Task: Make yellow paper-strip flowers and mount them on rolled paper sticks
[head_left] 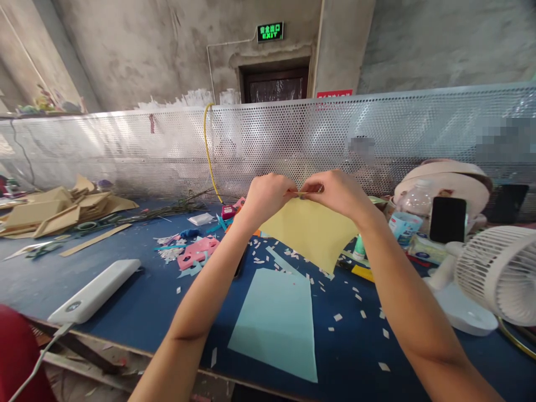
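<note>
Both arms bare, reaching near to far, converging. Left forearm (205,279) slants right, right forearm (410,296) slants left. Left hand (270,195) and right hand (335,192) raised, nearly meeting, backs up. Wrists bent inward. Thumbs and fingers pinched, fingertips of both hands close together.

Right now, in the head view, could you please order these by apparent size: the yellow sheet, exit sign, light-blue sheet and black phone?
1. Light-blue sheet
2. Yellow sheet
3. Black phone
4. Exit sign

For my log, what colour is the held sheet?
The sheet is pale yellow, seen in head view.
</note>
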`<action>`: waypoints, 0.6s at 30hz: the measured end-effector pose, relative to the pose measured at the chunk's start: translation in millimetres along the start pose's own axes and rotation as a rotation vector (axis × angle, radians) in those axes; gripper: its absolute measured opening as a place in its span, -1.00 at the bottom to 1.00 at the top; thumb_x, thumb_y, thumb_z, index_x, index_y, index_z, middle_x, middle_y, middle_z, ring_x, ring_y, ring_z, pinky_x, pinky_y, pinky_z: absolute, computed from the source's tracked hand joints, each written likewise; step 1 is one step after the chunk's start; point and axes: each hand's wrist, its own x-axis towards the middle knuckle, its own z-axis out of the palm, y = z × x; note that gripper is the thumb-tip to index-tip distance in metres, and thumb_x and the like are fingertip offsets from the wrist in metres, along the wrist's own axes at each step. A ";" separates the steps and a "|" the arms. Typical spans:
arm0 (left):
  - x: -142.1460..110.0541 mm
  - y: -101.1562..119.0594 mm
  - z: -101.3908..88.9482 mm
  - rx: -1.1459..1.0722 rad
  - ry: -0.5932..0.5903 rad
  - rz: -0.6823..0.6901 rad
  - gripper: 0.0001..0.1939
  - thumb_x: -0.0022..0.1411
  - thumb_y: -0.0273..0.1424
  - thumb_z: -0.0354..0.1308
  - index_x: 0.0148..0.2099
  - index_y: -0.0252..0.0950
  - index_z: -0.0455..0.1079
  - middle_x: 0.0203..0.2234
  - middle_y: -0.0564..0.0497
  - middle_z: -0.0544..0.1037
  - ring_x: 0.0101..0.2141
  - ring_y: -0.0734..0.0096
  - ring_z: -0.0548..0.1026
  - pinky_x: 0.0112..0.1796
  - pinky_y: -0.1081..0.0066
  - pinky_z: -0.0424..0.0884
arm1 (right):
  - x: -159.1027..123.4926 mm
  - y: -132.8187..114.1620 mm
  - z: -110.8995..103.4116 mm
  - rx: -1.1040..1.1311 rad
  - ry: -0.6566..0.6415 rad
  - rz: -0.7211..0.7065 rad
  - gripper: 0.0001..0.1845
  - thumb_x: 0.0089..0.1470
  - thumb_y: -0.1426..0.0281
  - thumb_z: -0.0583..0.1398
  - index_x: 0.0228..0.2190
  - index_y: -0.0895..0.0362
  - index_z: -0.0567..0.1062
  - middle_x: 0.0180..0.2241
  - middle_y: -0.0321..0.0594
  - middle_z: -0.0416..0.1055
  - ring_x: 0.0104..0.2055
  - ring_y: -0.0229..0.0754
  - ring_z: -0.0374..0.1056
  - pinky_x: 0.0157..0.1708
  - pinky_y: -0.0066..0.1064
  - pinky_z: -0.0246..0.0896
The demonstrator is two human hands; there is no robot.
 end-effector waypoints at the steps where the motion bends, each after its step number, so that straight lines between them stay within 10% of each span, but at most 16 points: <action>1: 0.6 -1.2 0.6 -0.011 0.016 -0.019 -0.81 0.29 -0.32 0.14 -0.22 -0.11 0.60 -0.41 0.05 0.62 -0.37 0.31 0.51 -0.42 0.39 0.19 | -0.1 -0.4 -0.4 0.012 -0.011 0.003 -0.87 0.09 0.28 0.26 -0.37 0.02 0.63 -0.35 -0.26 0.61 -0.29 -0.10 0.48 -0.37 -0.33 0.19; 18: 0.2 -3.5 2.3 -0.101 0.052 -0.011 -0.81 0.30 -0.31 0.13 -0.23 -0.10 0.60 -0.38 0.09 0.65 -0.35 0.32 0.54 -0.39 0.39 0.25 | -0.2 2.2 3.1 -0.092 0.119 0.002 -0.86 0.11 0.26 0.29 -0.37 -0.02 0.67 -0.37 -0.32 0.63 -0.29 -0.09 0.52 -0.41 -0.34 0.19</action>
